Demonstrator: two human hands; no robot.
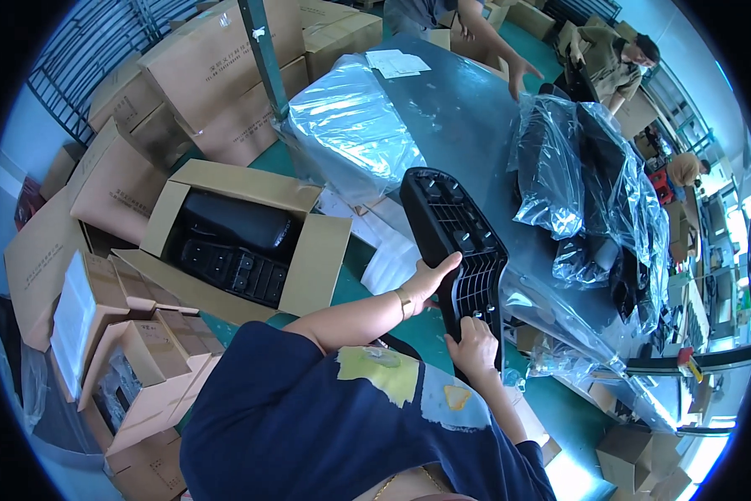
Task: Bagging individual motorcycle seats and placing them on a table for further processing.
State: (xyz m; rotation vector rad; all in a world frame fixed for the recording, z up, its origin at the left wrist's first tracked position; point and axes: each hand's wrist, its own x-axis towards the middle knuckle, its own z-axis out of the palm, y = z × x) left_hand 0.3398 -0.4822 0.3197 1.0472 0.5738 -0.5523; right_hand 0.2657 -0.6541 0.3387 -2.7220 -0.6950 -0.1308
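Both hands clamped on the black ribbed panel (pixel 459 242): left hand (pixel 426 280) mid-edge, right hand (pixel 473 346) below; open carton (pixel 242 242) waits leftward.

Single head-worn fisheye, looking down, near the hands, table (pixel 467 125) ahead

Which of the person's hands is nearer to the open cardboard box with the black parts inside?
Left. The left hand grips the black plastic part on the side facing the open box; the right hand holds its lower end, farther away.
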